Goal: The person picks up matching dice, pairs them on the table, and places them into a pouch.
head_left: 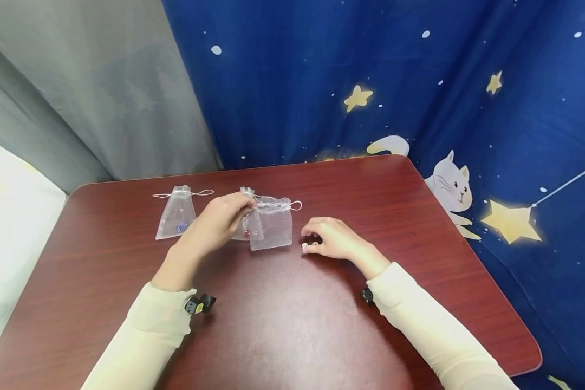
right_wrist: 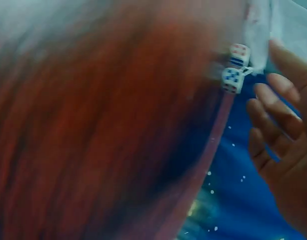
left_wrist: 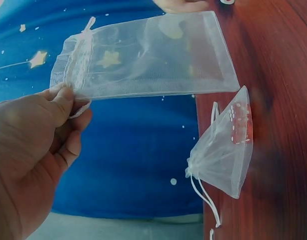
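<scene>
My left hand [head_left: 214,222] pinches the gathered top of a white drawstring mesh bag [head_left: 278,230] between thumb and fingers. The bag hangs flat, with nothing visible inside it in the left wrist view. Behind and partly under it, a second mesh bag [left_wrist: 213,165] with its neck drawn tight holds red dice [left_wrist: 241,125]. To the right, my right hand [head_left: 338,238] is held low over the table, fingers loosely bent and apart. Two white dice [right_wrist: 232,80] lie close to its fingertips, and the right wrist view shows a gap between them and the fingers.
A third drawstring bag [head_left: 168,219] lies at the left with blue dice [head_left: 182,226] inside. The dark red wooden table [head_left: 283,325] ends at a rounded back edge. Beyond it hang a grey curtain [head_left: 102,97] and a blue star-patterned curtain [head_left: 292,81].
</scene>
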A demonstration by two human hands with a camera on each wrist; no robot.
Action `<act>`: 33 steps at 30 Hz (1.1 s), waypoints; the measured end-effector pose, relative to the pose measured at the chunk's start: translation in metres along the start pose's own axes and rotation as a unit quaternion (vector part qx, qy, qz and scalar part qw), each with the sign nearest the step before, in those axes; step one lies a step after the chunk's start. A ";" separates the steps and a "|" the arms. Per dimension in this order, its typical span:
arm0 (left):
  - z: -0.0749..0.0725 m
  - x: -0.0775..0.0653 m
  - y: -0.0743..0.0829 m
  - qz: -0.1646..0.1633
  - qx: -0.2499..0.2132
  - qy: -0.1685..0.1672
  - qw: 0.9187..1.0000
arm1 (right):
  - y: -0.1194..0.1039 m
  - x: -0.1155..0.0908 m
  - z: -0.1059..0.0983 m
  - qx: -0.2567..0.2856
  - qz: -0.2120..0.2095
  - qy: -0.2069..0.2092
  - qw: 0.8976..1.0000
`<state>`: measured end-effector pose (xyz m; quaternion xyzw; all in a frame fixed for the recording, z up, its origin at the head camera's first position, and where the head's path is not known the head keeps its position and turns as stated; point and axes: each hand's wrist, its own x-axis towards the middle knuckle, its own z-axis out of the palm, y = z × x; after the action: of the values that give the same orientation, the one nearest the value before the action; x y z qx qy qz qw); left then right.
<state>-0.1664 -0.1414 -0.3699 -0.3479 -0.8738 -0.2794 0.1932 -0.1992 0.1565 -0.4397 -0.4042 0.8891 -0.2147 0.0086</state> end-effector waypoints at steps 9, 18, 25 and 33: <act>0.003 0.002 0.008 0.001 0.019 -0.016 1.000 | -0.004 0.004 0.006 -0.050 -0.015 -0.066 0.996; 0.008 0.003 0.010 0.000 0.015 -0.019 1.000 | -0.004 0.003 -0.009 -0.024 -0.004 -0.033 0.999; 0.011 0.006 0.010 0.008 0.020 -0.016 1.000 | -0.003 0.007 -0.051 -0.003 -0.002 0.028 1.000; 0.016 0.014 0.012 0.019 0.017 -0.031 0.999 | -0.009 0.017 -0.095 0.032 -0.027 0.112 0.993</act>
<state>-0.1699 -0.1175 -0.3706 -0.3697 -0.8773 -0.2497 0.1768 -0.2217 0.1745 -0.3473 -0.4012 0.8658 -0.2870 -0.0839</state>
